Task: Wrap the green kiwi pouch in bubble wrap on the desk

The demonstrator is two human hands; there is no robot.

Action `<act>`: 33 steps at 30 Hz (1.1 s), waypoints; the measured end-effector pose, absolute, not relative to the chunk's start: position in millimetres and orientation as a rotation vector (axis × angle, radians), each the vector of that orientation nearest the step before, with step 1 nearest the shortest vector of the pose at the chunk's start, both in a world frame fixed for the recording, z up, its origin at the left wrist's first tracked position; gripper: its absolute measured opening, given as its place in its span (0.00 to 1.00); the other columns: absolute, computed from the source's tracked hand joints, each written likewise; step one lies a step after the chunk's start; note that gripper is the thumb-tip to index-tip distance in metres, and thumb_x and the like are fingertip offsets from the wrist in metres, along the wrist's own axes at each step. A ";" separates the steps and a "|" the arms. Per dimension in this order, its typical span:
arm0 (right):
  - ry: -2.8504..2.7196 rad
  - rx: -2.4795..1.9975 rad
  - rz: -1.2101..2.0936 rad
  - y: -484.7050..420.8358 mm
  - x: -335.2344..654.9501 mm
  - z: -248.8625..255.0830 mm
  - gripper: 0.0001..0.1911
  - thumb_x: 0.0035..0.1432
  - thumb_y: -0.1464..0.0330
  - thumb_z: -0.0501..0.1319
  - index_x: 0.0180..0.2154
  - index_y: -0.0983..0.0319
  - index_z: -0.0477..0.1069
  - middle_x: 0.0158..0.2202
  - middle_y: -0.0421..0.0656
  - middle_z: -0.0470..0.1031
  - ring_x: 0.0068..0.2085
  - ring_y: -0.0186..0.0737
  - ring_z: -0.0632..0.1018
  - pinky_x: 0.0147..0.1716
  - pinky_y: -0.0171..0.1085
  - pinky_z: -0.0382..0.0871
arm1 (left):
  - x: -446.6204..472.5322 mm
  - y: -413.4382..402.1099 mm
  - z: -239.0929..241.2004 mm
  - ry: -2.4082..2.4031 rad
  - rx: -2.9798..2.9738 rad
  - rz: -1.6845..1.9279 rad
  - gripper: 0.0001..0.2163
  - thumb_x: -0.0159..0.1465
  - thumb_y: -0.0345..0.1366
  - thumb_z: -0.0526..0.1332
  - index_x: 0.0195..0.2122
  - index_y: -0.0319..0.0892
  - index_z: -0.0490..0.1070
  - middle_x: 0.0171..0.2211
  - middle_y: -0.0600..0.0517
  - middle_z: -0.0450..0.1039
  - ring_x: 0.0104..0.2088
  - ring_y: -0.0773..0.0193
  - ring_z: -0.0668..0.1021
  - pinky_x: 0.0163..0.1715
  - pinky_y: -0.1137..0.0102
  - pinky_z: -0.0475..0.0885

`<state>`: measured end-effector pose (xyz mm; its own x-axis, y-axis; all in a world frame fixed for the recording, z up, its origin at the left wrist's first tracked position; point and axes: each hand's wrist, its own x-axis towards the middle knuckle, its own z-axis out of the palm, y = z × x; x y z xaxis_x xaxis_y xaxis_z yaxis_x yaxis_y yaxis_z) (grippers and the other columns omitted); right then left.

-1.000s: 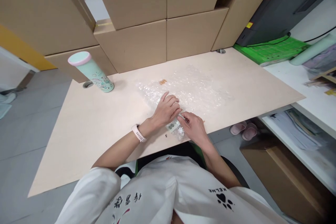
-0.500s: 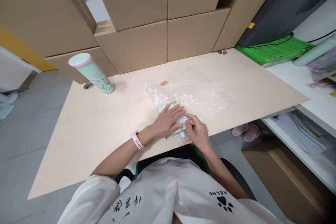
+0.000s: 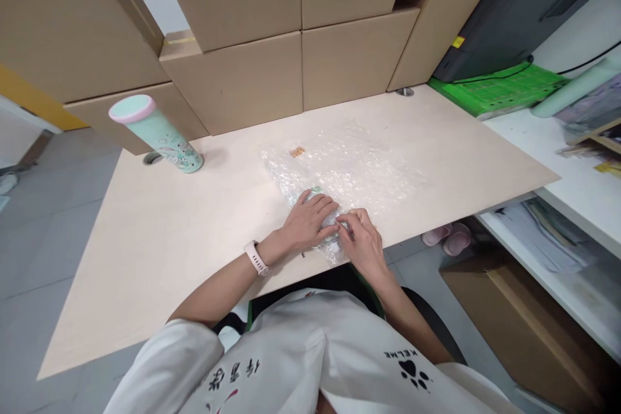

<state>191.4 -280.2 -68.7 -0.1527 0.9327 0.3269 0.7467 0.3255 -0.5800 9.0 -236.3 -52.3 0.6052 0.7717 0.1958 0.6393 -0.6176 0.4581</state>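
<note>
A clear sheet of bubble wrap [image 3: 359, 162] lies spread on the wooden tabletop [image 3: 218, 207]. At its near left corner is a partly wrapped item with some green showing [image 3: 315, 191]; its kind is hidden under the plastic and my hands. My left hand [image 3: 310, 220] rests flat on the wrapped item, fingers stretched out and thumb apart. Close beside it, my right hand [image 3: 361, 239] pinches the bubble wrap between thumb and index finger. A piece of orange tape [image 3: 297, 152] sits on the wrap's far left part.
A mint tumbler with a pink rim [image 3: 158, 132] stands at the back left. Cardboard boxes [image 3: 252, 84] are stacked along the back edge. On the right are a green crate [image 3: 499, 87] and a white shelf [image 3: 524, 142]. Pink slippers [image 3: 456, 239] lie on the floor.
My right thumb and index finger have come together on the bubble wrap, nearer my left thumb. My left hand stays pressed on the wrapped item. The whole view has shifted slightly.
</note>
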 end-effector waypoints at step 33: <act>-1.996 -1.468 0.843 -272.5 175.7 -50.8 0.26 0.74 0.56 0.42 0.45 0.60 0.76 0.40 0.51 0.81 0.43 0.51 0.81 0.44 0.45 0.71 | 13.0 -300.5 -51.9 1.283 2.323 0.850 0.32 0.70 0.33 0.56 0.72 0.47 0.45 0.68 0.41 0.59 0.68 0.49 0.64 0.64 0.48 0.64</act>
